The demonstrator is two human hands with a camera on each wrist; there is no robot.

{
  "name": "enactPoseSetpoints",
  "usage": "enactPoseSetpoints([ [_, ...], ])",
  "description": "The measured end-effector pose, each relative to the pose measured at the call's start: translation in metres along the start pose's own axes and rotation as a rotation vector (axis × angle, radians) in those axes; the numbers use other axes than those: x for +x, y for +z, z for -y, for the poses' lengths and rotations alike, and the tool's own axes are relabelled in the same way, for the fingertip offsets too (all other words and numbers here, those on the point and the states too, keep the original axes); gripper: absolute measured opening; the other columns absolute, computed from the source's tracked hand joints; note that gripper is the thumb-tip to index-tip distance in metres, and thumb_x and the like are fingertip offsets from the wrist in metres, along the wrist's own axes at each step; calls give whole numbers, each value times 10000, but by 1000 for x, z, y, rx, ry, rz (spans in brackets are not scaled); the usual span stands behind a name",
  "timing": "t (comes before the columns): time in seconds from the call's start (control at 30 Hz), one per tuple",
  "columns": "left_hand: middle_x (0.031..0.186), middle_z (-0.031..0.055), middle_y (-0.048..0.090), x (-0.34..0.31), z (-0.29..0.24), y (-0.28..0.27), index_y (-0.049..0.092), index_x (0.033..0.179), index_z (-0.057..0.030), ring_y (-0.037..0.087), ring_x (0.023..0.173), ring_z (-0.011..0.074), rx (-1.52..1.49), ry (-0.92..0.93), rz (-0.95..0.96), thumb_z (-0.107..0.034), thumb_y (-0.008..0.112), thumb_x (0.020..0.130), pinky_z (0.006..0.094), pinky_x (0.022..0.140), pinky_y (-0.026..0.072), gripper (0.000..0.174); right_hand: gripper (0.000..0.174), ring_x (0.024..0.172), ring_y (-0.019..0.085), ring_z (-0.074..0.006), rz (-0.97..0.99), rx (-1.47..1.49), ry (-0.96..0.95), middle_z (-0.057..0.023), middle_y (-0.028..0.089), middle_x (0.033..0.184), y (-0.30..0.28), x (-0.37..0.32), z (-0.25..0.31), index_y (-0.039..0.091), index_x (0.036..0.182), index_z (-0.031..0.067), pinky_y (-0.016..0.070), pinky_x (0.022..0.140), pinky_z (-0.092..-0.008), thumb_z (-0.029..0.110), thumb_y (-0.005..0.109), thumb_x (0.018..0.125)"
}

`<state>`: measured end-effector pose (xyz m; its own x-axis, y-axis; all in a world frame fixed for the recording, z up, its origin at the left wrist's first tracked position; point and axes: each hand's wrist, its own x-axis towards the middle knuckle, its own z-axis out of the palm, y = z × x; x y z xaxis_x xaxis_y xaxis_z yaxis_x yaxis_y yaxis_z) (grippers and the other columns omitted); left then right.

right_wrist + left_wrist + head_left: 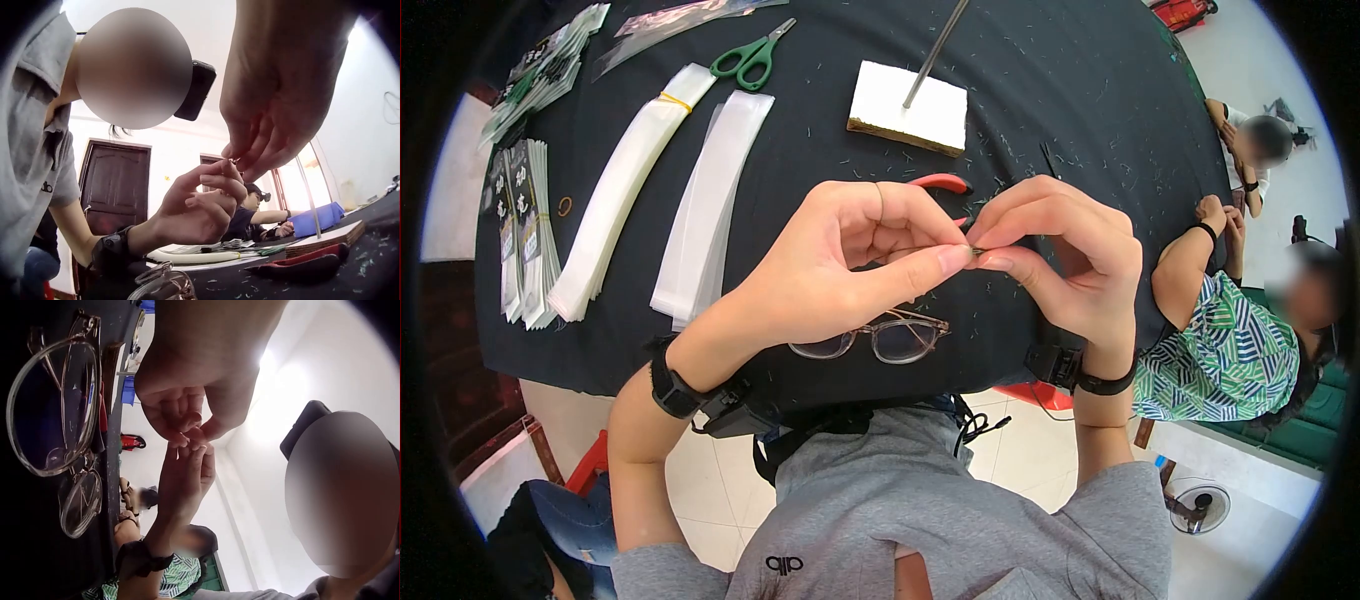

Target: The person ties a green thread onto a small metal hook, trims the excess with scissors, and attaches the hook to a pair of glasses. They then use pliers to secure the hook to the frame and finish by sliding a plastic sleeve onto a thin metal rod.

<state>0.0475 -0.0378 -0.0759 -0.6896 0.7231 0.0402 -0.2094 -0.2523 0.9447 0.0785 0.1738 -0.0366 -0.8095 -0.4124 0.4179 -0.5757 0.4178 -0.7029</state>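
Observation:
Both hands meet above the black cloth in the head view. The left hand (850, 255) pinches a small, thin, dark piece (977, 251) between thumb and index finger. From the other side, the right hand (1065, 250) pinches the same piece with its thumb and fingertips. Fingertips of the two hands almost touch, and cover most of the piece. In the right wrist view only a tiny dark bit (234, 161) shows between them. Red-handled pliers (943, 183) lie behind the hands, partly hidden. Eyeglasses (900, 338) rest on the cloth below the hands.
Green scissors (745, 62), long clear plastic sleeves (715, 200), a banded stack (628, 190) and printed packets (525, 230) lie at left. A white block (910, 105) holding a metal rod stands at the back. Green clippings dot the cloth. Other people sit at right.

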Motion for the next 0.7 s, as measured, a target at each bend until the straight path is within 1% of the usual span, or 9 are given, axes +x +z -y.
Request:
enactPoseSetpoints([
  [0.2,894,70,663,0,1,1,635,946,17,610,758,66,12,26,-21,-81,636,890,194,613,482,113,176,762,665,-217,-35,12,10,-91,667,811,-1,-3,-1,655,821,18,522,674,-273,-29,746,677],
  [0.43,905,87,675,0,-1,-1,633,950,13,615,759,68,25,6,-1,-87,636,889,194,623,485,118,183,779,653,-229,-7,13,-1,-92,652,829,1,-2,2,623,835,15,516,684,-283,-62,706,691],
  [0.6,907,89,674,0,1,0,634,959,13,611,751,64,16,29,-11,-85,636,887,194,627,486,121,194,797,612,-252,-4,-95,-27,-106,622,879,3,-5,1,601,890,15,499,690,-307,-65,670,727],
  [0.7,912,86,671,0,0,1,633,961,14,606,743,64,-17,22,-32,-80,634,888,196,626,487,119,188,791,606,-250,-8,-122,-38,-106,614,897,3,-4,2,602,898,18,496,676,-305,-56,664,737],
])
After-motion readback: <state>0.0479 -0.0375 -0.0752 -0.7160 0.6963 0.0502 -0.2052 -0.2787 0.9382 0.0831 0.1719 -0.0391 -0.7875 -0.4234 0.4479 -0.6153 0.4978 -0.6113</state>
